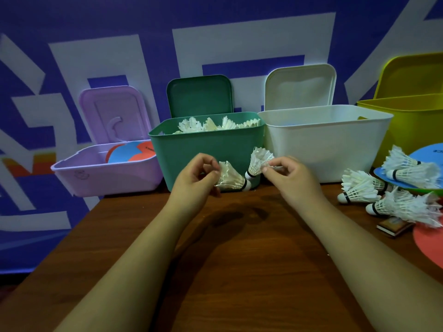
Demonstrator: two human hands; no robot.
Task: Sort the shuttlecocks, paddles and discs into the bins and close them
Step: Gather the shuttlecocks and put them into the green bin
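My left hand [195, 174] pinches the feathers of a white shuttlecock [231, 178] just in front of the green bin [206, 152]. My right hand [286, 174] holds a second shuttlecock [258, 162] by its feathers, cork down. The green bin stands open with several shuttlecocks [215, 124] inside. The purple bin [105, 173] at the left holds blue and red discs [130, 152]. More shuttlecocks [362, 188] lie at the right, some on a blue disc [429, 152]. A red disc [429, 240] lies at the right edge.
An open white bin [323, 140] and an open yellow bin [414, 116] stand to the right of the green one, all lids raised against the blue wall. A small brown box [393, 226] lies beside the loose shuttlecocks. The brown table [227, 259] spreads under my arms.
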